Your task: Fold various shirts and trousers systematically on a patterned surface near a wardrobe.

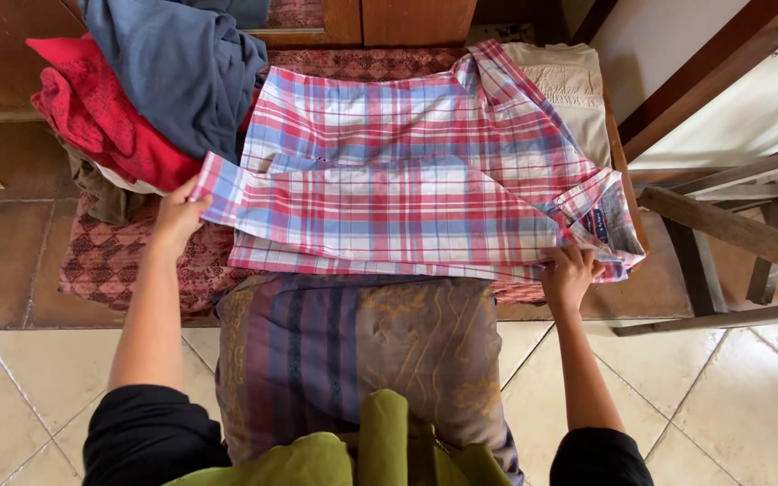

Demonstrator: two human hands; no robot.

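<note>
A red, blue and white plaid shirt (407,171) lies spread flat on a low surface covered with a dark red patterned cloth (110,261). My left hand (177,216) pinches the shirt's left end, where a sleeve is folded across the body. My right hand (569,274) grips the shirt's near right edge, just below the collar (601,216). Both arms reach forward from black sleeves.
A pile of clothes sits at the back left: a red garment (101,117) and a grey-blue one (182,63). A beige cloth (574,85) lies under the shirt's far right. A striped purple wrap (353,360) covers my lap. A wooden frame (731,234) stands at right on the tiled floor.
</note>
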